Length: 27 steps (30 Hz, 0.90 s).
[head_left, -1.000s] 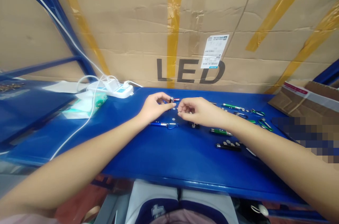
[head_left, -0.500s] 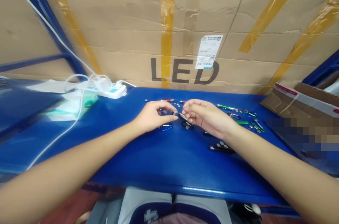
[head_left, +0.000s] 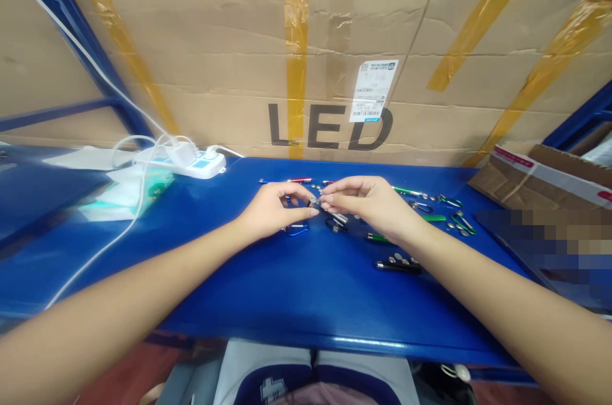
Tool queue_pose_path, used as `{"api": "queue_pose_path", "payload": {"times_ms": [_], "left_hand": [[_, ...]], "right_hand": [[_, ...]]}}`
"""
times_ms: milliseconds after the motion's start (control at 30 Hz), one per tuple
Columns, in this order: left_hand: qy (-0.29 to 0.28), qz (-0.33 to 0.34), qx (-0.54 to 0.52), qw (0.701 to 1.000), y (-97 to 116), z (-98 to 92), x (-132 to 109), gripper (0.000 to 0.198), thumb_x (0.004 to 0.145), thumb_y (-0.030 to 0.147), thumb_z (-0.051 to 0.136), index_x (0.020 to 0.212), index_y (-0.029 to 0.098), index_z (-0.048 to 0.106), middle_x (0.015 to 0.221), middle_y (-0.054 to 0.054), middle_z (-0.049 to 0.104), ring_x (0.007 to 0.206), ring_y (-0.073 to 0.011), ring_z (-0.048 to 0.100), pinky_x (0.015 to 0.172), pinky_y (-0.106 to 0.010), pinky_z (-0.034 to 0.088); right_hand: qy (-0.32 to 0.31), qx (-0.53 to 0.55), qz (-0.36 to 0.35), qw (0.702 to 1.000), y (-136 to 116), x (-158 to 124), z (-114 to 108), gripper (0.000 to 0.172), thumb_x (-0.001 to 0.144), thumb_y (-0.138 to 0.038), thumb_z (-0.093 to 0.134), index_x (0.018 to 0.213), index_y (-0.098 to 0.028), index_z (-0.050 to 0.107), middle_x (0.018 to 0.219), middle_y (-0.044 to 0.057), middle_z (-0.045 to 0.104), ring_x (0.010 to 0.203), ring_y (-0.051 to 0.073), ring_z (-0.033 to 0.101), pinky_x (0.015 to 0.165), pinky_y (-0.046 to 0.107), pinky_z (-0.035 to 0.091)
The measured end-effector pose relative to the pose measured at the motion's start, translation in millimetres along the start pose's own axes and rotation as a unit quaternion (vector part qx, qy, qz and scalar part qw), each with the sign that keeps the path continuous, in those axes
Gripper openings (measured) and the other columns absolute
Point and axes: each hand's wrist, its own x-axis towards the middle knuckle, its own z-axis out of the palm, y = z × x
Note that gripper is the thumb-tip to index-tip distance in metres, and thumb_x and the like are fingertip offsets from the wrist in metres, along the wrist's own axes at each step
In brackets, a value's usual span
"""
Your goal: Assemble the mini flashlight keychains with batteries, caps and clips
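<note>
Both my hands meet over the middle of the blue table (head_left: 296, 290). My left hand (head_left: 272, 208) is curled and pinches a small silver cylindrical part (head_left: 313, 202) at its fingertips. My right hand (head_left: 366, 201) is closed in a pinch right against that same part from the other side. Under the hands lie a blue keychain pen light (head_left: 296, 228) and a black clip (head_left: 335, 224). A red pen light (head_left: 291, 180) lies just beyond the left hand. A black pen light (head_left: 398, 266) with several button cells beside it lies nearer to me on the right.
Green pen lights and carabiner clips (head_left: 454, 220) are scattered to the right. A white power strip (head_left: 194, 162) with cables and a tissue pack (head_left: 129, 191) sit at the left. A big cardboard box marked LED (head_left: 329, 54) walls the back. An open carton (head_left: 540, 178) stands far right.
My right hand has turned from palm-up to palm-down and closed in on the silver part at my left fingertips. The view has shifted slightly.
</note>
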Motion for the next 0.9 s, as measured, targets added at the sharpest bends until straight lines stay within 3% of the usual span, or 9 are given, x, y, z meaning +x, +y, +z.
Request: {"api": "queue_pose_path", "payload": {"times_ms": [467, 633, 900], "left_hand": [[0.002, -0.005, 0.006, 1.000, 0.5, -0.3, 0.4, 0.024, 0.071, 0.038, 0.080, 0.085, 0.019, 0.076, 0.086, -0.005, 0.075, 0.065, -0.0141, 0.060, 0.062, -0.027, 0.048], [0.005, -0.007, 0.002, 1.000, 0.2, -0.1, 0.4, 0.026, 0.070, 0.039, 0.080, 0.085, 0.018, 0.075, 0.086, -0.006, 0.075, 0.063, -0.0137, 0.059, 0.061, -0.027, 0.047], [0.000, -0.024, 0.003, 1.000, 1.4, 0.5, 1.4, 0.028, 0.069, 0.041, 0.081, 0.086, 0.019, 0.076, 0.085, -0.005, 0.075, 0.060, -0.0130, 0.057, 0.058, -0.026, 0.045]], "right_hand": [[0.000, -0.018, 0.022, 1.000, -4.7, -2.2, 1.3, 0.015, 0.074, -0.016, 0.080, 0.087, -0.014, 0.075, 0.080, 0.005, 0.078, 0.078, 0.016, 0.075, 0.079, 0.028, 0.062], [0.003, -0.014, 0.002, 1.000, -3.2, -2.6, 1.0, 0.016, 0.077, -0.017, 0.078, 0.092, -0.015, 0.072, 0.086, 0.007, 0.077, 0.081, 0.018, 0.076, 0.076, 0.029, 0.063], [-0.010, -0.010, -0.034, 0.999, -1.2, -2.2, 1.4, 0.014, 0.076, -0.016, 0.077, 0.086, -0.015, 0.069, 0.074, 0.002, 0.074, 0.073, 0.014, 0.073, 0.074, 0.026, 0.060]]}}
